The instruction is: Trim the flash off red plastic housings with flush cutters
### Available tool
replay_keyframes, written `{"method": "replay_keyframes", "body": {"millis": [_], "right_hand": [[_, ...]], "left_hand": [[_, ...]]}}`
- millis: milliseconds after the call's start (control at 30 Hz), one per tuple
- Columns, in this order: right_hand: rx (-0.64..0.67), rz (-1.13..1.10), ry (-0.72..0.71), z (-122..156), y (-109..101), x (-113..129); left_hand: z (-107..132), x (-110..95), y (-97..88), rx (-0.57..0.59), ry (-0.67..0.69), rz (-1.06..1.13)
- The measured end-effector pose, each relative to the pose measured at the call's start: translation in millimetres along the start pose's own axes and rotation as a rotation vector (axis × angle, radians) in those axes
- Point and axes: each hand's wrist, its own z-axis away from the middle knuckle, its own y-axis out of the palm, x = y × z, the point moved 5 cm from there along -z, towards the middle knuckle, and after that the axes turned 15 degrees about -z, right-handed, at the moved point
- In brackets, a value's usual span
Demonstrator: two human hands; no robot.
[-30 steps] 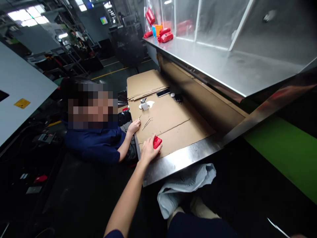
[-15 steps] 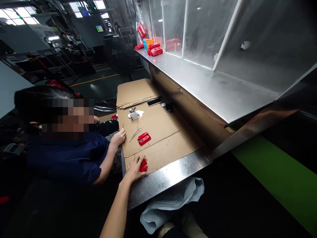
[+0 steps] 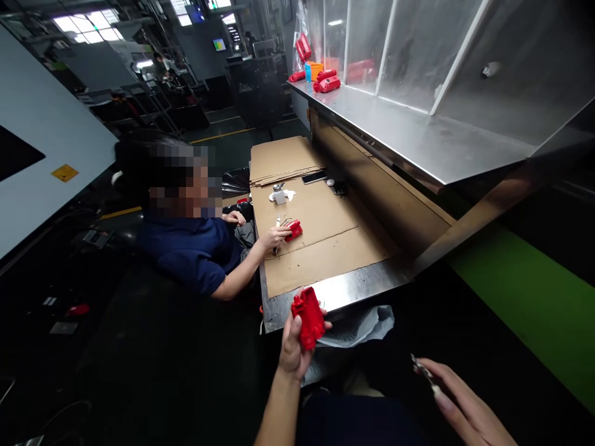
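Observation:
My left hand [image 3: 292,353] is closed around a red plastic housing [image 3: 308,317], held up just off the near edge of the table. Its hollow inner side, with ribs and a small post, faces me. At the lower right my right hand [image 3: 460,399] pinches a slim metal hand tool [image 3: 424,373] between thumb and fingers; its exact kind is not clear. The tool is well apart from the housing. Across the table another red plastic piece [image 3: 294,230] lies under the hand [image 3: 274,238] of a co-worker.
Cardboard [image 3: 320,263] covers the metal-edged table [image 3: 344,286]. Farther back are a small dispenser bottle [image 3: 279,195], a phone [image 3: 315,178] and stacked cardboard sheets [image 3: 281,158]. A metal shelf [image 3: 395,130] overhangs on the right, bearing red parts [image 3: 327,81]. A pale bag [image 3: 367,328] hangs below the edge.
My left hand has lifted the red housing off the cardboard and turned it toward me. My right hand has come into view with the tool. The co-worker's hand has reached the other red piece.

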Motion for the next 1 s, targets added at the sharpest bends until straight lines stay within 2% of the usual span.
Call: {"method": "replay_keyframes", "body": {"millis": [67, 167, 233, 300, 500, 633, 1000], "right_hand": [[0.062, 0.005, -0.203, -14, 16, 38], [0.138, -0.016, -0.393, -24, 39, 83], [0.185, -0.03, -0.492, -26, 51, 104], [0.205, -0.018, -0.577, -26, 59, 118], [0.151, 0.205, -0.8, -20, 81, 145], [0.198, 0.316, -0.892, -13, 95, 157], [0.215, 0.396, -0.908, -6, 99, 162]], "left_hand": [[37, -10, 22.9, 0.028, -0.061, 0.259], [70, -29, 44.0, 0.157, -0.116, 0.693], [83, -41, 48.2, 0.227, -0.102, 0.766], [94, -50, 48.2, 0.241, -0.099, 0.76], [118, -61, 41.5, 0.017, -0.172, 0.83], [125, -63, 39.0, -0.075, -0.203, 0.868], [129, -66, 40.0, -0.052, -0.184, 0.85]]}}
